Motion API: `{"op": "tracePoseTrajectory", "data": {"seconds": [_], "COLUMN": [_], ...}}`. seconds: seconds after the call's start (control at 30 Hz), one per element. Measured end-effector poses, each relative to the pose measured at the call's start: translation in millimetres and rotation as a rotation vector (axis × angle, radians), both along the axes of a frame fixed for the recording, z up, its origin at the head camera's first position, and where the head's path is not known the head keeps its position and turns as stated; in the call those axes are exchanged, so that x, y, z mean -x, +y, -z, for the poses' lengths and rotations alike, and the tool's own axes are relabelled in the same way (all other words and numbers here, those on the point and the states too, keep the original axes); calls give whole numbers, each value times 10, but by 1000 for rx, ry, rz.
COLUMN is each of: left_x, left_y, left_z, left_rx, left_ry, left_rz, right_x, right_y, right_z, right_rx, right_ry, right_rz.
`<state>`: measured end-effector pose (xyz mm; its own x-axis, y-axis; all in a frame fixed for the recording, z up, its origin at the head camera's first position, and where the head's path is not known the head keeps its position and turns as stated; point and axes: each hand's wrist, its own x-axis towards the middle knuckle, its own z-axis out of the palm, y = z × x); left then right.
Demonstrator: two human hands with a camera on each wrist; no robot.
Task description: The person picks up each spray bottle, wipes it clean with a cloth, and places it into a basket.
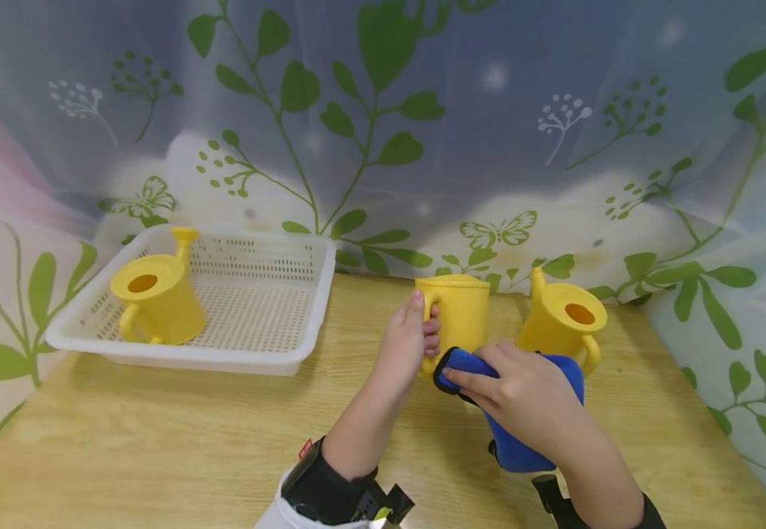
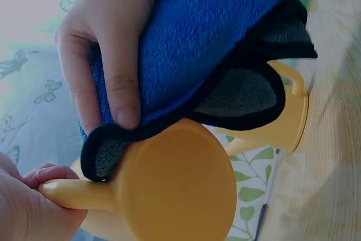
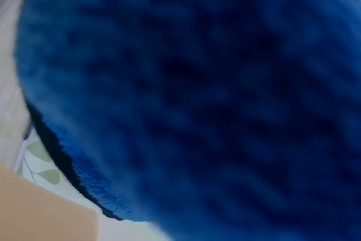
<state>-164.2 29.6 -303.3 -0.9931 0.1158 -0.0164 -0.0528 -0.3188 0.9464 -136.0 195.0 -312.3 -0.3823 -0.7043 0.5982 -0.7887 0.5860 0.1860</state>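
My left hand [image 1: 404, 339] grips the handle of a yellow watering can [image 1: 463, 312], whose round base [image 2: 180, 190] faces the left wrist camera. In my right hand [image 1: 531, 393] is a folded blue cloth [image 1: 521, 448] with black edging and a grey underside. Its fingers pinch the cloth against the lower side of the can. The cloth [image 3: 197, 94] fills most of the right wrist view and hides the right hand there. Just right of the held can, a second yellow watering can [image 1: 564, 316] stands on the table, partly behind the cloth.
A white plastic basket [image 1: 303, 360] stands on the left of the wooden table [image 1: 178, 441]. Inside it, at its left end, is another yellow watering can [image 1: 164, 308]. A leaf-patterned curtain [image 1: 488, 147] hangs behind the table.
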Motion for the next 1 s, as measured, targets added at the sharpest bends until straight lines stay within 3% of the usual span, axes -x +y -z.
{"op": "tracePoseTrajectory", "data": {"seconds": [0.13, 0.37, 0.77, 1.0], "left_x": [-2, -71, -139, -157], "left_y": [11, 60, 158, 155], "left_z": [-35, -81, -43, -14], "left_rx": [28, 174, 173, 207], "left_ry": [5, 46, -14, -15], "left_rz": [12, 35, 85, 111], "right_x": [3, 13, 32, 35], "right_y": [14, 46, 93, 88], "right_z": [-23, -100, -84, -49], "right_rx": [-2, 48, 210, 264], "right_ry": [-1, 17, 80, 88], "right_rz": [16, 110, 292, 304]}}
